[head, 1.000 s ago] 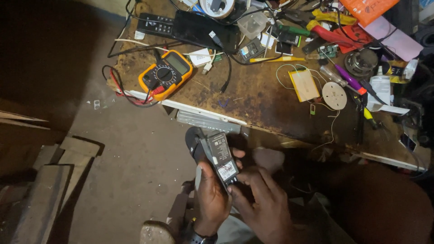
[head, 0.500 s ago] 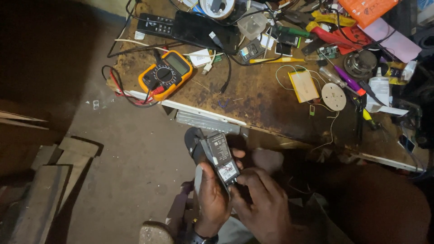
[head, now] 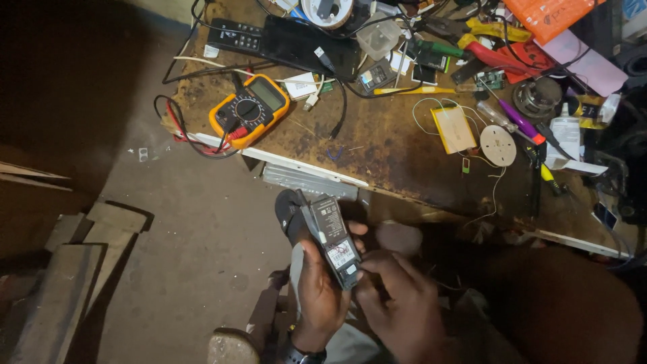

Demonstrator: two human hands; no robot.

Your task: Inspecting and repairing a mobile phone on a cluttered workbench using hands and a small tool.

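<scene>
My left hand [head: 317,293] grips a small dark mobile phone [head: 335,237] with its back cover off, showing labels inside. It is held upright below the workbench edge. My right hand [head: 397,303] rests its fingers on the phone's lower end. A watch sits on my left wrist. A dark sandal shows behind the phone.
The worn wooden workbench [head: 377,145] holds an orange multimeter [head: 251,109] with red and black leads, a flat yellow battery pack [head: 453,128], a white round disc [head: 498,145], a black remote [head: 236,35], screwdrivers, cables and orange paper [head: 547,15]. Wooden planks [head: 60,269] lie on the concrete floor at left.
The view has shifted slightly. Both hands stay on the phone; my right fingers have shifted a little at its lower end.
</scene>
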